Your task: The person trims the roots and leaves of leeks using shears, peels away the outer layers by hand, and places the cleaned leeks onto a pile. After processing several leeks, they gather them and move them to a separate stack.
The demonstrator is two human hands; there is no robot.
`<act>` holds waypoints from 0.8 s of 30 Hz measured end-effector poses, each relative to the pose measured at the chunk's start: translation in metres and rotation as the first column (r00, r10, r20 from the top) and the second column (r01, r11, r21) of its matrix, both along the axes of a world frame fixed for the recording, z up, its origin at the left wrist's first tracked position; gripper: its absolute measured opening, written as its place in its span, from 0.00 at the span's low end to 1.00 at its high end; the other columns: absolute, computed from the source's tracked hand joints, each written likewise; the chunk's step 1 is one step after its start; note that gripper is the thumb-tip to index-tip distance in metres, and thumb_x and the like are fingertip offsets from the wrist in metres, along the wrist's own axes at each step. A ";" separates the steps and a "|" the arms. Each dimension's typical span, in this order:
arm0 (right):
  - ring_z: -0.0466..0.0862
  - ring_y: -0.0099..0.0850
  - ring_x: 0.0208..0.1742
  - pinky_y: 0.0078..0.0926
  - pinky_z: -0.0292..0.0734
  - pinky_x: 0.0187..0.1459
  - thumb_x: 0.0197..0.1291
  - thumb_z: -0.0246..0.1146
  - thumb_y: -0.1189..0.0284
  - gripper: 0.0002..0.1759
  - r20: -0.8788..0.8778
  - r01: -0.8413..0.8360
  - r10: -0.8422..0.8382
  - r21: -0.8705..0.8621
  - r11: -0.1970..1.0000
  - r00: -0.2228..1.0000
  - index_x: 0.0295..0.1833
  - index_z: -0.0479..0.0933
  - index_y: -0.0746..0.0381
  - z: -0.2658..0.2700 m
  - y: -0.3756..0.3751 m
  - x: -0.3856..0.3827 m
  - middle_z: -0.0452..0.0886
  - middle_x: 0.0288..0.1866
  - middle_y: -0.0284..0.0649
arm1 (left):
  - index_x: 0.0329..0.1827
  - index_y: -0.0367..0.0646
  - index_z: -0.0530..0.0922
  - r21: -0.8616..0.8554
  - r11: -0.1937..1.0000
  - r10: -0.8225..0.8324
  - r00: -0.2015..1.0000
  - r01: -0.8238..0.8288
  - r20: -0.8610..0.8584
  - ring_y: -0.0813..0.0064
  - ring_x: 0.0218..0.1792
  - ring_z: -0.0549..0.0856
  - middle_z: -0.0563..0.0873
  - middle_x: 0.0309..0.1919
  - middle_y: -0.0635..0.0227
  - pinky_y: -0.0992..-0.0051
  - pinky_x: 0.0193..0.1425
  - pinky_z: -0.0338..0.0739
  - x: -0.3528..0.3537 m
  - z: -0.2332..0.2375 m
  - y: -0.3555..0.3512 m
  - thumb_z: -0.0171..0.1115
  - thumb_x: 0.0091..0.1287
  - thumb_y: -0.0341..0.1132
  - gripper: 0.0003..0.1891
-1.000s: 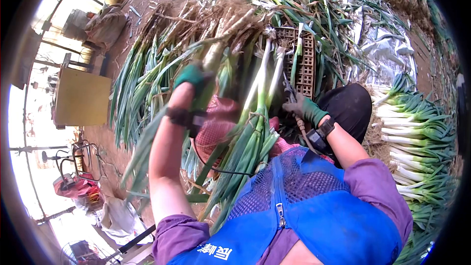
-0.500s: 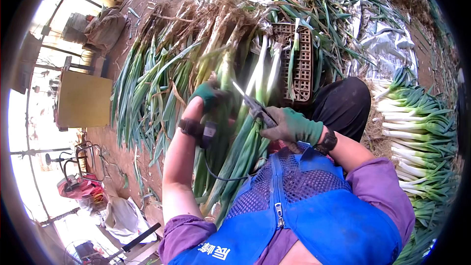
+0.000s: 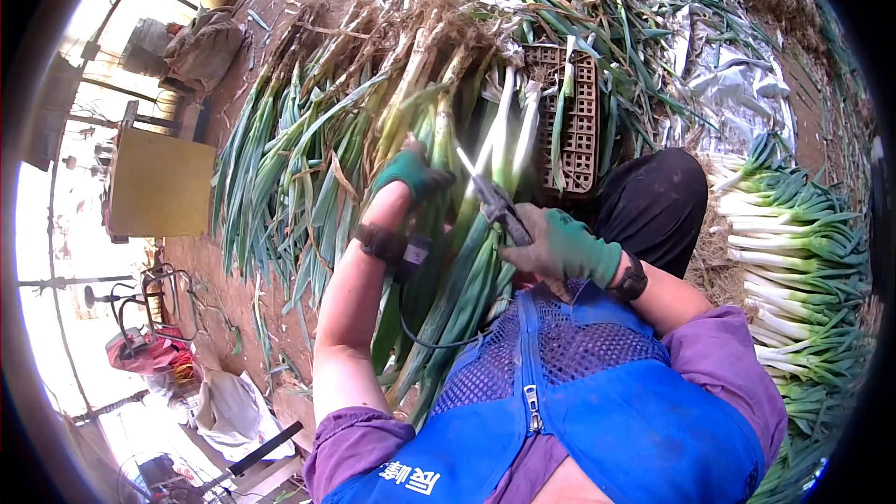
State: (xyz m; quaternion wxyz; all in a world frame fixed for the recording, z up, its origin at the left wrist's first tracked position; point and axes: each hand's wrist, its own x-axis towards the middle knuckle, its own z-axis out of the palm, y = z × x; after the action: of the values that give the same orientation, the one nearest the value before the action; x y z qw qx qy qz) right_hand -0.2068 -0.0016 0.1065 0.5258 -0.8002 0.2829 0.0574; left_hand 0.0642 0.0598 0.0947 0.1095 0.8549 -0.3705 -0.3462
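Note:
My left hand (image 3: 411, 175), in a green glove, is closed around the upper leaves of a long green onion (image 3: 442, 121), its pale root end pointing away from me. My right hand (image 3: 565, 241), gloved in green and grey, grips what looks like a dark air blow gun (image 3: 497, 203) with a thin pale nozzle, aimed up and left towards the stalks. Under and between the hands lie loose green onions (image 3: 462, 271), some with clean white stems (image 3: 504, 121). A small black box (image 3: 413, 257) with a cable sits at my left wrist.
Unpeeled green onions with brown roots (image 3: 299, 131) are heaped on the left. A brown plastic crate (image 3: 581, 131) stands ahead of my knee (image 3: 653, 196). Cleaned green onions (image 3: 784, 252) lie stacked on the right. Leaf scraps (image 3: 597, 0) cover the ground beyond; a yellow board (image 3: 161, 187) stands left.
My left hand has shifted slightly right and its blur is gone. The blow gun has moved slightly right and down with my right hand.

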 end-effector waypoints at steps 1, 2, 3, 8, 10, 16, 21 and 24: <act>0.85 0.50 0.37 0.43 0.78 0.42 0.54 0.69 0.55 0.27 0.028 -0.052 0.050 0.056 0.997 0.998 0.50 0.75 0.65 0.006 0.002 -0.004 0.81 0.32 0.53 | 0.65 0.34 0.76 0.001 1.000 0.031 0.999 -0.031 -0.015 0.56 0.57 0.86 0.86 0.56 0.46 0.66 0.62 0.78 0.004 -0.008 0.000 0.79 0.49 0.46 0.41; 0.85 0.48 0.36 0.43 0.78 0.41 0.54 0.69 0.56 0.28 0.035 -0.083 0.081 0.065 0.994 0.996 0.52 0.75 0.65 0.008 0.005 -0.008 0.82 0.31 0.52 | 0.65 0.34 0.76 -0.023 0.998 0.062 0.995 -0.064 -0.075 0.57 0.55 0.87 0.86 0.55 0.47 0.66 0.61 0.79 0.008 -0.011 0.004 0.79 0.49 0.44 0.40; 0.86 0.47 0.35 0.43 0.78 0.41 0.55 0.69 0.56 0.28 0.043 -0.113 0.110 0.071 0.991 0.993 0.53 0.75 0.65 0.010 0.006 -0.012 0.82 0.31 0.51 | 0.64 0.34 0.77 -0.049 0.994 0.088 0.987 -0.096 -0.134 0.59 0.54 0.88 0.87 0.54 0.48 0.67 0.59 0.80 0.008 -0.008 0.005 0.80 0.49 0.43 0.39; 0.85 0.51 0.35 0.44 0.78 0.41 0.54 0.69 0.57 0.27 0.098 -0.152 0.148 0.039 0.988 0.984 0.52 0.76 0.65 0.017 0.010 -0.012 0.82 0.31 0.52 | 0.64 0.32 0.76 -0.018 0.998 0.059 0.998 -0.059 -0.019 0.61 0.48 0.89 0.88 0.49 0.50 0.68 0.54 0.82 0.011 -0.019 0.005 0.80 0.49 0.41 0.39; 0.86 0.49 0.37 0.43 0.79 0.42 0.54 0.69 0.55 0.27 0.000 -0.114 0.115 0.040 0.993 0.993 0.48 0.76 0.66 0.010 0.006 -0.006 0.83 0.33 0.53 | 0.65 0.31 0.76 -0.029 0.998 0.062 0.997 -0.063 -0.041 0.61 0.48 0.89 0.88 0.49 0.51 0.68 0.55 0.82 0.005 -0.008 0.005 0.80 0.49 0.42 0.40; 0.86 0.52 0.42 0.44 0.79 0.46 0.53 0.69 0.53 0.28 -0.013 -0.010 0.010 -0.041 0.999 1.000 0.49 0.76 0.66 -0.019 0.005 0.009 0.83 0.37 0.56 | 0.65 0.31 0.75 -0.086 0.992 0.082 0.990 -0.092 -0.111 0.63 0.47 0.89 0.88 0.48 0.52 0.69 0.54 0.82 0.001 -0.007 0.010 0.80 0.48 0.43 0.41; 0.86 0.48 0.42 0.42 0.80 0.47 0.54 0.67 0.53 0.29 -0.012 -0.029 0.028 -0.012 1.000 1.000 0.52 0.77 0.65 -0.022 -0.003 0.018 0.84 0.38 0.54 | 0.65 0.32 0.76 -0.026 0.998 0.048 0.993 -0.051 -0.112 0.66 0.45 0.88 0.88 0.48 0.54 0.70 0.52 0.82 -0.012 0.009 0.010 0.79 0.50 0.43 0.40; 0.87 0.46 0.45 0.41 0.80 0.49 0.54 0.66 0.51 0.32 -0.062 0.031 -0.032 -0.027 0.999 0.998 0.52 0.78 0.69 -0.046 -0.033 0.045 0.86 0.41 0.55 | 0.62 0.32 0.77 -0.023 1.000 -0.001 0.997 -0.001 -0.071 0.67 0.43 0.88 0.89 0.46 0.55 0.70 0.49 0.82 -0.008 -0.011 0.011 0.79 0.51 0.43 0.37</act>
State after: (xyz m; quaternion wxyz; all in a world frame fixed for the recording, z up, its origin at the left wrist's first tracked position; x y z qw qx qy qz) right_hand -0.1618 -0.0346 0.0604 0.5069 -0.8003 0.3125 0.0705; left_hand 0.0558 0.0707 0.0837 0.1323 0.8407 -0.3703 -0.3723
